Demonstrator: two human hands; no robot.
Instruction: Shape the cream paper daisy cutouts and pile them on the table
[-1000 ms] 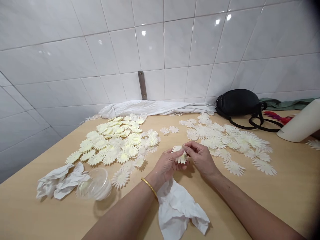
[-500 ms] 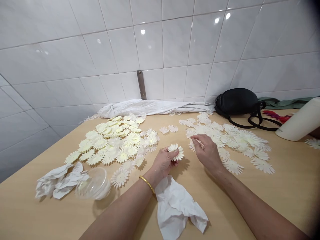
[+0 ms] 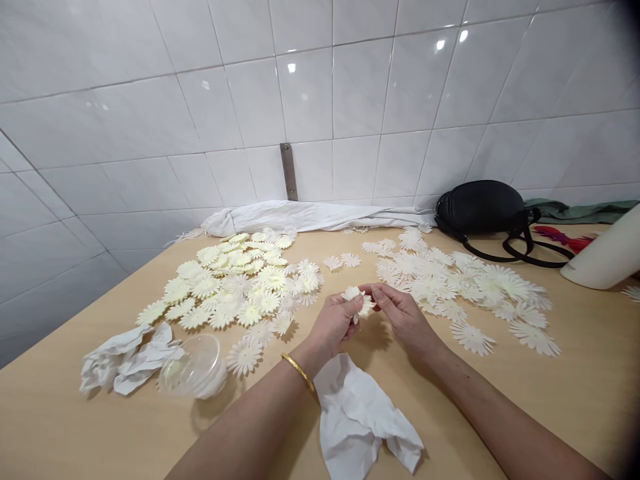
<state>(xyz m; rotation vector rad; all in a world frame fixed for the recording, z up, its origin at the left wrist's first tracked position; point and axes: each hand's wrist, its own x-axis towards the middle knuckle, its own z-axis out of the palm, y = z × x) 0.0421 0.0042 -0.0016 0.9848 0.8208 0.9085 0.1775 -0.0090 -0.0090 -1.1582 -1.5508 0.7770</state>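
Cream paper daisy point(image 3: 358, 298) sat pinched between both hands, the left hand point(image 3: 335, 325) curled narrowly around it, the right hand point(image 3: 404, 317) gripping its petals, a loose daisy pile point(image 3: 457, 283) just beyond the right.

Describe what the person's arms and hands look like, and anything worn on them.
The left forearm wears a thin gold bangle at the wrist, just behind the left hand. The right forearm and right hand show no bangle or watch. Both forearms are bare, with no sleeves in view.
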